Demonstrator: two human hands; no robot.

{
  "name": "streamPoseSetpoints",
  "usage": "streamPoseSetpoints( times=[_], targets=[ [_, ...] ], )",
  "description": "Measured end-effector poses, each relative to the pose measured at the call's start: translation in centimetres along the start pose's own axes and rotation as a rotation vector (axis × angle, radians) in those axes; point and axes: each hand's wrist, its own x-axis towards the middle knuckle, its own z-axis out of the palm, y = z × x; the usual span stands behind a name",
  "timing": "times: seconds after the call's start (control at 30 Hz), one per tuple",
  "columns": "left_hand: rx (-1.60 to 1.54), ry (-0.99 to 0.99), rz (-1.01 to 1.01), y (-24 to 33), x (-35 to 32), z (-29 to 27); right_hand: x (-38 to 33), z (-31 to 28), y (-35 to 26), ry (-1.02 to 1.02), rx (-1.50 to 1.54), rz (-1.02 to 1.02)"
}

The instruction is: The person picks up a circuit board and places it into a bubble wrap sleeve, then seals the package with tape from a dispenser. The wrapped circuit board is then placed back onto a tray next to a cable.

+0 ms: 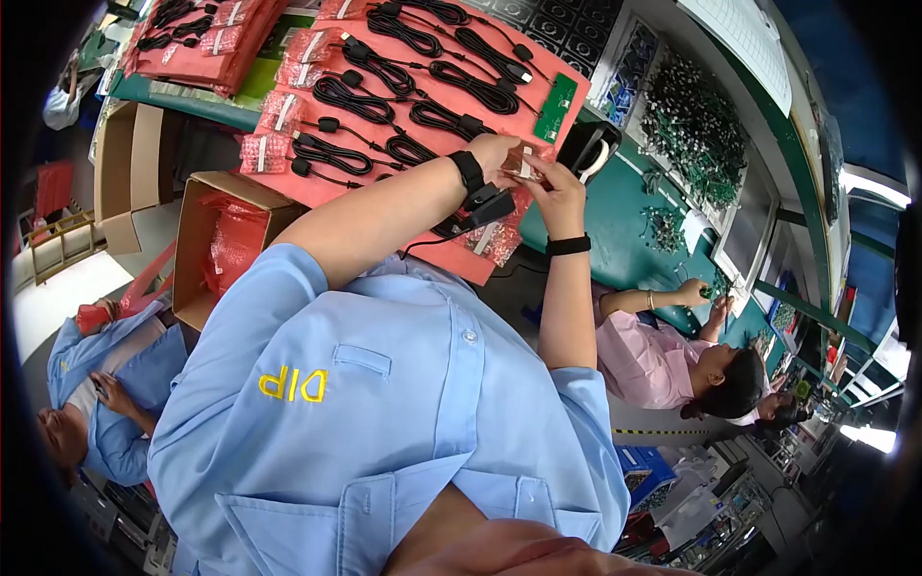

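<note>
Both hands, the left hand point(497, 154) and the right hand point(559, 192), pinch a small clear bag point(523, 163) together above the pink sheet point(499, 106) of coiled cables point(365, 101); it looks light, limp and slippery, best gripped at its edges.

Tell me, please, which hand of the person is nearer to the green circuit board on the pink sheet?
The right hand. It is just below the green circuit board, at the pink sheet's edge. The left hand is beside it, slightly farther to the left.
</note>
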Motion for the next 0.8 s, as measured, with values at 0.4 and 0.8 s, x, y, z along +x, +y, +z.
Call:
streamPoseSetpoints(
  times=[0.4,0.8],
  targets=[
    [0.046,0.129,1.078,-1.0,-22.5,-11.6,3.8,-3.6,4.0,0.208,-0.384,0.264],
    [0.329,1.275,0.174,-17.1,-18.9,-56.9,5.1,-1.7,-0.2,0.206,-0.273,0.485]
  ],
)
